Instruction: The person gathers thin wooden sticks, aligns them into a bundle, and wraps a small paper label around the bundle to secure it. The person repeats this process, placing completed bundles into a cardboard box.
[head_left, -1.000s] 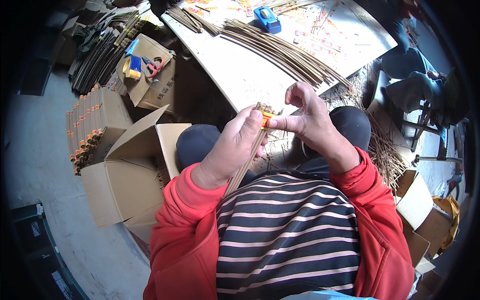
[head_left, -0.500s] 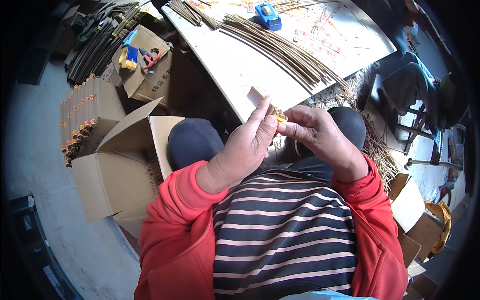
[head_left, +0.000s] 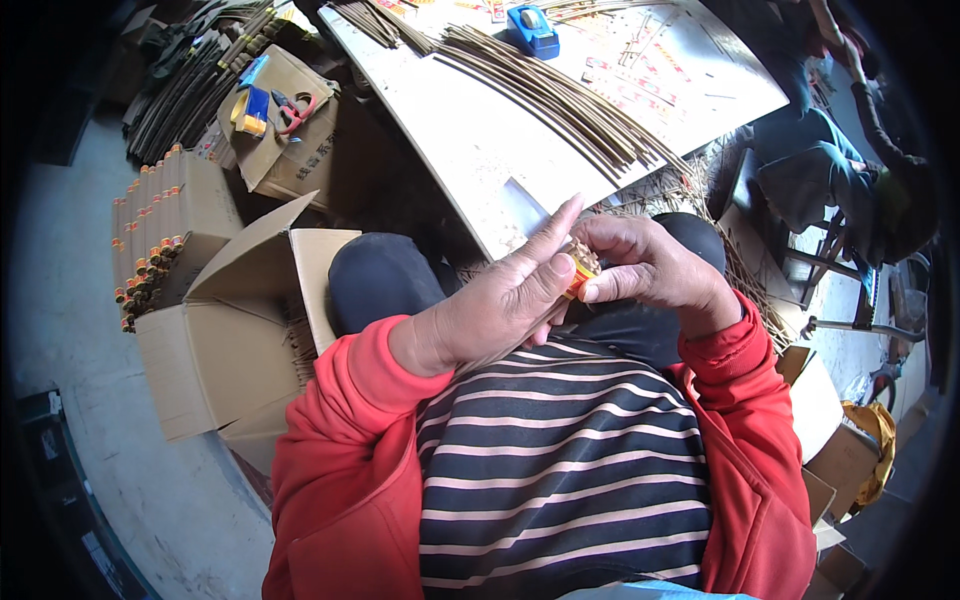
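Head view: both hands meet over the lap, just below the white table (head_left: 470, 150) edge. Left hand (head_left: 495, 315) wraps a small bundle of thin sticks (head_left: 580, 262) with an orange band, index finger pointing straight up. Right hand (head_left: 650, 275) pinches the bundle's top end between thumb and fingers. Both grips closed on the bundle. Long brown strips (head_left: 560, 90) lie fanned across the table, blue tape dispenser (head_left: 533, 30) beyond them. Open cardboard box (head_left: 225, 330) sits on the floor at the person's left, tubes (head_left: 150, 235) stacked beside it.
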